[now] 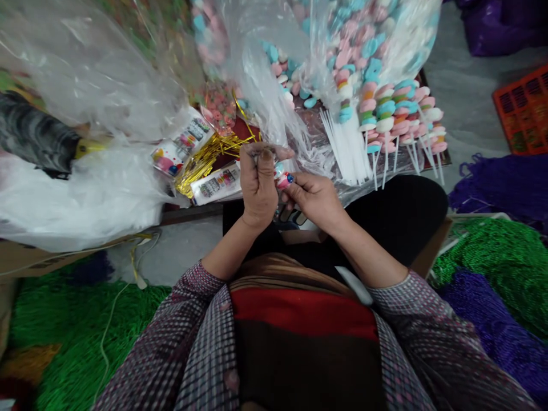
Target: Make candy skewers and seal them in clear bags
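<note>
Both of my hands meet above my lap at the front edge of the table. My left hand is wrapped round a small printed plastic bag, its thumb pointing away from me. Pink, light blue and dark blue show on the part of the bag between the hands; its contents are hidden. My right hand pinches the near end of it between thumb and fingers. Left of my hands lie gold twist ties and a stack of white printed bags. Another such stack lies behind the ties.
White sticks lie to the right, beside several skewers of pastel candy. Clear bags of pink, blue and white candy stand behind. A grey patterned sleeve reaches in from the left. An orange crate sits far right.
</note>
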The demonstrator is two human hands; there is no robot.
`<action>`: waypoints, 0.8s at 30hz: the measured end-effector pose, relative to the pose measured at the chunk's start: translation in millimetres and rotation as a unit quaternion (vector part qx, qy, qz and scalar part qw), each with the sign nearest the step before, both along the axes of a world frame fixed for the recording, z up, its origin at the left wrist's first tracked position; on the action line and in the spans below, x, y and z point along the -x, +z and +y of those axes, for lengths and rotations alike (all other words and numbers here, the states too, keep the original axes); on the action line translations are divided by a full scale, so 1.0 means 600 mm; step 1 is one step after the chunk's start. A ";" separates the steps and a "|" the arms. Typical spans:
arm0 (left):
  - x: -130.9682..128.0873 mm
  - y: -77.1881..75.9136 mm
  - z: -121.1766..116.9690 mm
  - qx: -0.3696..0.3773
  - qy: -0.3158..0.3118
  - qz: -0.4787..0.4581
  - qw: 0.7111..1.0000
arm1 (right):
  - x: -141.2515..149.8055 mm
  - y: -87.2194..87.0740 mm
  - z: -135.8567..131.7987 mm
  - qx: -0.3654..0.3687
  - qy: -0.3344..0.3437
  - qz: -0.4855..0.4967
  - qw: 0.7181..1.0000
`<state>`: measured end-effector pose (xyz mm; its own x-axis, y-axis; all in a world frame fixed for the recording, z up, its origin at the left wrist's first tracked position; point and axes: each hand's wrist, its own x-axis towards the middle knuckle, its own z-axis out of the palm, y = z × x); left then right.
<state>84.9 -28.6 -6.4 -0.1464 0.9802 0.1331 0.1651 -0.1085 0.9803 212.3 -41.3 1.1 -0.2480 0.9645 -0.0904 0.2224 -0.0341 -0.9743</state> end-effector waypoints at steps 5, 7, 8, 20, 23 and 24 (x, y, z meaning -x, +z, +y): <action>-0.005 -0.009 0.011 -0.119 0.046 -0.132 0.983 | 0.010 -0.001 0.009 0.025 0.010 0.040 0.999; -0.002 -0.019 0.030 -0.086 0.060 -0.222 0.969 | 0.000 0.006 0.005 0.048 0.039 0.067 0.996; 0.003 -0.024 0.041 -0.059 0.063 -0.267 0.960 | -0.007 0.011 0.002 0.063 0.056 0.083 0.993; 0.004 -0.027 0.062 0.044 -0.051 -0.269 0.961 | -0.017 0.018 -0.033 0.105 -0.030 0.106 0.988; 0.005 -0.031 0.042 -0.016 -0.045 -0.157 0.986 | -0.025 0.015 -0.029 -0.005 -0.061 -0.003 0.998; 0.008 -0.032 0.033 -0.052 -0.026 -0.111 0.992 | -0.029 0.014 -0.027 -0.053 -0.069 -0.048 0.995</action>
